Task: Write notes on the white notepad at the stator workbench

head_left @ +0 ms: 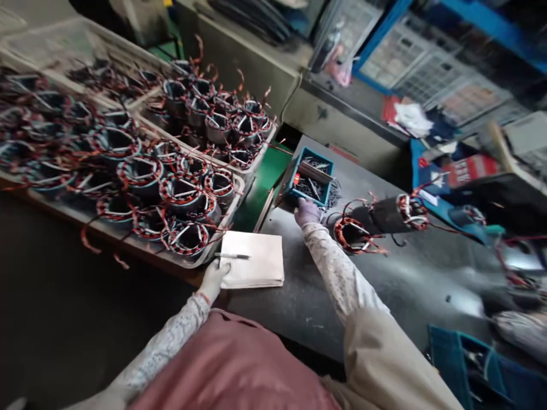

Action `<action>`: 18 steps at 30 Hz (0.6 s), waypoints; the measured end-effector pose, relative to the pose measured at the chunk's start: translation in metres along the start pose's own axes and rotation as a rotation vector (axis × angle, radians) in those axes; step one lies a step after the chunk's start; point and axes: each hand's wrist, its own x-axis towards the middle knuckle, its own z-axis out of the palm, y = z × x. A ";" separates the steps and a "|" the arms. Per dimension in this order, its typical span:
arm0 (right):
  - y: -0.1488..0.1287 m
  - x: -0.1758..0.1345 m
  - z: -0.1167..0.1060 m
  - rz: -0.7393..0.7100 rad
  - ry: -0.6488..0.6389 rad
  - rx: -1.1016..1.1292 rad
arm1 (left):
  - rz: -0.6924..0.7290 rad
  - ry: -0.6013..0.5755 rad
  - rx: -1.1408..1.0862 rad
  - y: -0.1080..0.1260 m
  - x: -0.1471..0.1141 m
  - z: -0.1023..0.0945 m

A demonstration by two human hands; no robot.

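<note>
My left hand (215, 278), in a pale glove, grips the left edge of a white paper pad (260, 259), thumb on top. On the pad lies a pen (233, 256), its left end near my fingers. My right hand (308, 212), in a purplish glove, is closed at the front wall of a blue bin (294, 196); its fingertips are partly hidden. Small dark metal pieces (310, 187) fill the bin's compartments, and more lie beside it. Right of that hand stands a wound motor stator (352, 234) with orange and white windings; another stator (397, 213) lies on its side behind it.
Plastic crates (239, 188) packed with several stators stand at the left, loose wire ends sticking out. The grey metal table (307, 307) extends to the right, where more stators, cloths and blue bins (464, 364) sit. A ledge (363, 108) runs along the back.
</note>
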 end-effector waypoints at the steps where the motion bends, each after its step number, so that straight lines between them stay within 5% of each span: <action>1: -0.001 0.009 0.004 -0.021 0.021 -0.008 | -0.015 0.034 -0.042 -0.009 -0.005 0.002; 5: 0.000 0.037 0.007 -0.076 0.055 -0.092 | -0.025 0.163 -0.227 -0.020 -0.021 0.035; 9: 0.001 0.075 0.002 -0.046 -0.081 -0.163 | -0.094 0.214 -0.352 -0.013 -0.012 0.079; 18: 0.018 0.102 -0.029 -0.058 -0.124 -0.244 | -0.470 -0.032 -0.297 -0.034 -0.018 0.188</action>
